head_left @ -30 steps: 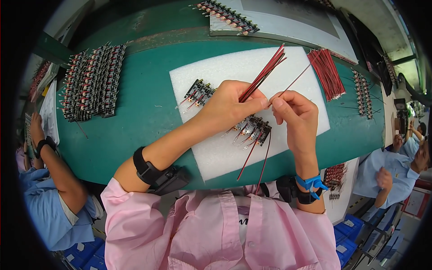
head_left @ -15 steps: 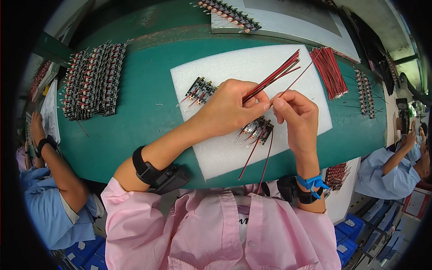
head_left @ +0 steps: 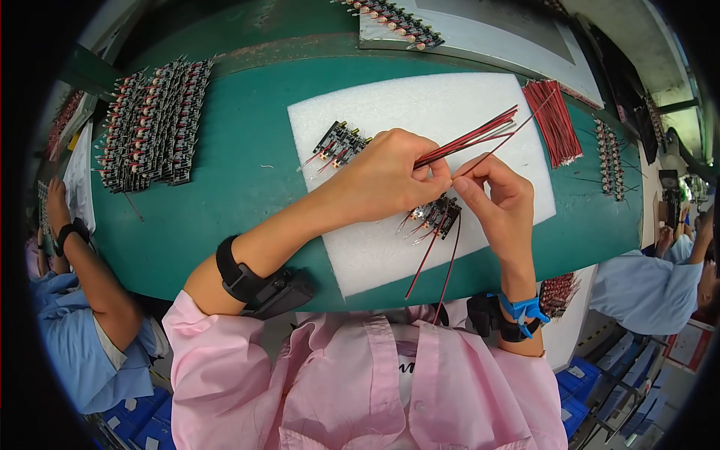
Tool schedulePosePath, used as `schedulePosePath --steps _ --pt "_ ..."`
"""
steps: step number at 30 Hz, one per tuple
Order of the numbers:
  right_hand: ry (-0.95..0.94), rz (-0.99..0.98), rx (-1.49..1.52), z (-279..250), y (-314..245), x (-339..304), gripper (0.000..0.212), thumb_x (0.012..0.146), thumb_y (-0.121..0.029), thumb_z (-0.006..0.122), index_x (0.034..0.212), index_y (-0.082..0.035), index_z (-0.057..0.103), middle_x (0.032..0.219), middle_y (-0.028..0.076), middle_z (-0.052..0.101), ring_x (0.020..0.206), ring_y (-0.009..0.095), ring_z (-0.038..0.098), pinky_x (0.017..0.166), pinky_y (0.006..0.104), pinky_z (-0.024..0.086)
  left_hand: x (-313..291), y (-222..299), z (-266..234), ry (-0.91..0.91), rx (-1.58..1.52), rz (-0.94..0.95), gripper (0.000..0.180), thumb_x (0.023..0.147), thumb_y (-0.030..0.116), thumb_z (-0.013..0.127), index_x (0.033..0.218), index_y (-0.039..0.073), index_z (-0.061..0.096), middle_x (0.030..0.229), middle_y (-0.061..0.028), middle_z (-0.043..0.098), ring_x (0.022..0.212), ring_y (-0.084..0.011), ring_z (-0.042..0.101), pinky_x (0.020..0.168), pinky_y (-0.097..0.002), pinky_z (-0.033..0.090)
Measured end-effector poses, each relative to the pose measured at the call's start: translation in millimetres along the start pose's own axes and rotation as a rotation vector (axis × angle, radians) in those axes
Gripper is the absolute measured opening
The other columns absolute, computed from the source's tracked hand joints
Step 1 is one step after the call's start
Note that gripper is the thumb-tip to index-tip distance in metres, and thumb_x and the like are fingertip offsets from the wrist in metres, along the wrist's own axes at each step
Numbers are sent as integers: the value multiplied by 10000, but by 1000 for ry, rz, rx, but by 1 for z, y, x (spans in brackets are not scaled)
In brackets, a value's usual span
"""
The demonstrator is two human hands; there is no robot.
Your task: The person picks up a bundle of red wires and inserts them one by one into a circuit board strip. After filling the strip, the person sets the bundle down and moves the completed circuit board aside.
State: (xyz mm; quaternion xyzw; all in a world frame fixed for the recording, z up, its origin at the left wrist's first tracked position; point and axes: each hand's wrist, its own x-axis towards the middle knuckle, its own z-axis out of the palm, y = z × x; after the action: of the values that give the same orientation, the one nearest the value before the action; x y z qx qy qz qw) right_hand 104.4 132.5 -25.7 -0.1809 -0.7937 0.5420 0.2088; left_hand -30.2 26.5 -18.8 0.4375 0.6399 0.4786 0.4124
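Observation:
My left hand [head_left: 401,171] is closed round a bundle of red and black wires [head_left: 476,137], whose far ends fan out to the upper right. Close beside it, my right hand [head_left: 501,196] pinches a single dark red wire [head_left: 517,129] near its lower end, where the fingertips of both hands meet. Beneath my hands a strip of small black circuit boards [head_left: 341,144] lies on a white foam sheet [head_left: 412,97]. The strip's middle is hidden by my left hand. From its right end [head_left: 442,217], two longer wires [head_left: 451,262] hang toward me.
Several rows of finished-looking boards [head_left: 154,124] stand on the green table [head_left: 247,142] at left. A pile of red wires [head_left: 552,124] lies right of the foam, with more board strips [head_left: 609,159] beyond. A metal box [head_left: 487,37] stands at the back. Co-workers in blue [head_left: 90,337] sit on both sides.
The wire bundle has tipped lower toward the right, and my right fingers have shifted slightly along with the single wire. Both hands keep their hold. The whole view has shifted a little.

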Motion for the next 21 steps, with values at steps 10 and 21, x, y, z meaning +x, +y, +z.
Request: schedulePosePath --steps 10,21 --pt "-22 62 -186 0 20 -2 72 710 -43 581 678 7 540 642 -6 465 582 51 392 543 185 311 7 -10 -5 153 -156 54 355 801 277 472 585 0 424 477 17 321 459 -72 295 408 -259 245" --pt "63 36 -246 15 26 -4 57 704 -29 595 693 14 561 661 1 476 583 59 420 528 186 327 7 -19 -4 189 -266 120 361 859 300 432 567 100 364 472 62 312 413 -11 251 352 -187 184"
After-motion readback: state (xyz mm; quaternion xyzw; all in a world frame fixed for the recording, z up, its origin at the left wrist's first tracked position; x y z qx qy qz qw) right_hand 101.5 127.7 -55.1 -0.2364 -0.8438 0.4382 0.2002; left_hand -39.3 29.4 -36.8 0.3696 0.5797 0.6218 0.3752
